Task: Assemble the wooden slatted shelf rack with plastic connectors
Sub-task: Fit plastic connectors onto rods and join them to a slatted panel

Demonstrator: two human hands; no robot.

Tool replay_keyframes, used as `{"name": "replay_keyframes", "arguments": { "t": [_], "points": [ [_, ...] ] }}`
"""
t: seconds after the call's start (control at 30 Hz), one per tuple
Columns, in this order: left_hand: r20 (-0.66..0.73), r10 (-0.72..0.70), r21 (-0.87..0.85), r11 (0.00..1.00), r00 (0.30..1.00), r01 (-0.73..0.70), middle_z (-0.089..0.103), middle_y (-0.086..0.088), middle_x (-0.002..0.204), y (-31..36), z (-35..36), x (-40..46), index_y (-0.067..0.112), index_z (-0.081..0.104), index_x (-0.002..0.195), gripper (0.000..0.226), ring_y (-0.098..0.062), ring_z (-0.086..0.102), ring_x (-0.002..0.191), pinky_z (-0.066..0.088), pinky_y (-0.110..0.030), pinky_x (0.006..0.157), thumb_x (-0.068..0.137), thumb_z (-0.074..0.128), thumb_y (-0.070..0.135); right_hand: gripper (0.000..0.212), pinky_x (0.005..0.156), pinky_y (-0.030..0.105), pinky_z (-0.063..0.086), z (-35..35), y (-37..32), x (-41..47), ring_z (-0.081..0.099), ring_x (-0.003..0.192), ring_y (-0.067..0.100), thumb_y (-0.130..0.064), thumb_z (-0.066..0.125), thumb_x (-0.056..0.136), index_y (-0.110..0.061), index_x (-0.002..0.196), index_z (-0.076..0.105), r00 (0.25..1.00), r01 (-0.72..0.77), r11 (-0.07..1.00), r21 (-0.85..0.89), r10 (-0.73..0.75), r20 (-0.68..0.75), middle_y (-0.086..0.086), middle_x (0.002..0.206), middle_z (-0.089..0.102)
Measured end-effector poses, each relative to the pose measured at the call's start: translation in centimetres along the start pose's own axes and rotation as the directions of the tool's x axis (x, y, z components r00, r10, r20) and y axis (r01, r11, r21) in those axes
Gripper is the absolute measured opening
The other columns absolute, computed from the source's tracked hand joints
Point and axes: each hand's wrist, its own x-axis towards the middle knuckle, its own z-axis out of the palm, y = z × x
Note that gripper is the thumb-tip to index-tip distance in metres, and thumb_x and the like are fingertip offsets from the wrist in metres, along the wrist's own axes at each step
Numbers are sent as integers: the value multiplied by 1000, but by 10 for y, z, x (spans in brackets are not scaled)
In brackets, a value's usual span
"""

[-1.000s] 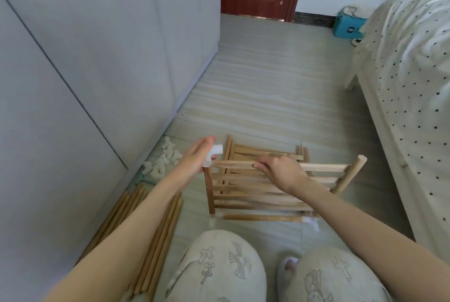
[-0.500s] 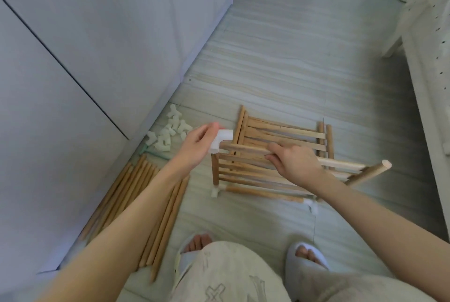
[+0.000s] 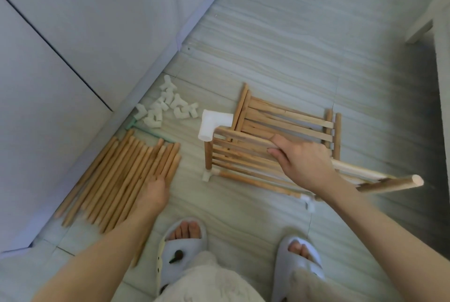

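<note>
The partly built wooden rack (image 3: 233,155) stands on the floor in front of me, its slatted panel upright. A white plastic elbow connector (image 3: 211,123) caps its top left corner. My right hand (image 3: 300,160) grips the rack's top rail near the middle. A loose-looking dowel end (image 3: 399,182) sticks out to the right. My left hand (image 3: 155,192) rests with fingers spread on a row of loose wooden dowels (image 3: 117,180) lying on the floor to the left. Small white connectors (image 3: 209,176) sit at the rack's lower corners.
A pile of white plastic connectors (image 3: 165,109) lies by the grey cabinet wall (image 3: 73,58). Another slatted panel (image 3: 292,119) lies flat behind the rack. My slippered feet (image 3: 185,243) are below. A white furniture leg (image 3: 423,26) stands at the far right.
My left hand has let go of the elbow connector and dropped down to the loose dowels. My view has tilted downward. My right hand still holds the top rail.
</note>
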Motion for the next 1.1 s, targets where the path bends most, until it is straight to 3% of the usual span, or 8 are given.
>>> {"name": "replay_keyframes", "arguments": {
  "t": [0.23, 0.3, 0.43, 0.57, 0.7, 0.83, 1.0, 1.1],
  "points": [
    [-65, 39, 279, 960, 997, -19, 50, -11, 125, 16, 26, 2, 6, 47, 121, 25, -25, 58, 106, 48, -34, 78, 100, 37, 16, 15, 35, 17, 25, 2, 0, -2, 46, 33, 22, -24, 61, 89, -11, 81, 62, 999, -1, 999, 39, 3, -39, -4, 50, 48],
    [-77, 61, 202, 978, 995, -45, 49, -12, 124, 18, 28, 0, 6, 47, 122, 26, -26, 59, 101, 47, -35, 77, 100, 37, 17, 13, 35, 14, 22, -2, -1, -1, 41, 31, 20, -22, 68, 84, -11, 80, 62, 1000, -1, 999, 42, 1, -13, -7, 49, 39],
    [-150, 189, -214, 952, 971, -218, 52, -15, 119, 25, 0, -10, 6, 48, 129, 34, -28, 56, 99, 47, -39, 85, 97, 46, 19, 16, 45, 5, 5, -10, -4, 1, 21, 32, 12, -26, 68, 79, -12, 74, 61, 999, -8, 1000, 14, 7, 34, -13, 52, 23],
    [-392, 258, -372, 833, 883, -409, 57, -10, 113, 45, -65, -34, 5, 54, 126, 32, -30, 54, 109, 47, -40, 90, 96, 47, 14, 18, 41, 14, 10, -4, 1, -2, 49, 40, 23, -30, 57, 91, -13, 88, 60, 998, -28, 999, 46, 26, 51, -13, 56, 29],
    [-627, 258, -457, 643, 735, -615, 58, 3, 93, 81, -142, -72, 22, 58, 122, 28, -14, 57, 85, 48, -26, 75, 95, 51, 18, 30, 43, 25, 19, -2, 5, 2, 55, 64, 20, -42, 29, 99, -22, 106, 51, 989, -30, 999, 34, 25, 143, -12, 64, 39],
    [-704, 455, -241, 570, 545, -786, 54, 16, 88, 118, -182, -110, 23, 62, 114, 23, 2, 54, 78, 40, -5, 69, 92, 55, 20, 33, 55, 29, 34, -2, 6, 6, 63, 81, 25, -44, 26, 100, -24, 113, 49, 979, -76, 994, 83, 58, 194, -3, 89, 66],
    [-597, 694, 241, 635, 404, -734, 58, -6, 94, 146, -172, -126, 9, 64, 111, 22, -21, 55, 85, 46, -31, 58, 90, 59, 15, 31, 63, 31, 41, -7, 1, 2, 62, 90, 27, -40, 35, 99, -19, 115, 52, 958, -179, 973, 142, 140, 251, 5, 100, 66],
    [-578, 738, 342, 607, 348, -717, 60, -7, 89, 147, -172, -127, 8, 66, 108, 21, -24, 58, 78, 46, -32, 48, 87, 64, 12, 25, 70, 35, 49, -26, -4, -3, 61, 87, 27, -31, 45, 98, -13, 104, 61, 971, -224, 926, 303, 186, 150, 7, 95, 65]
  ]
}}
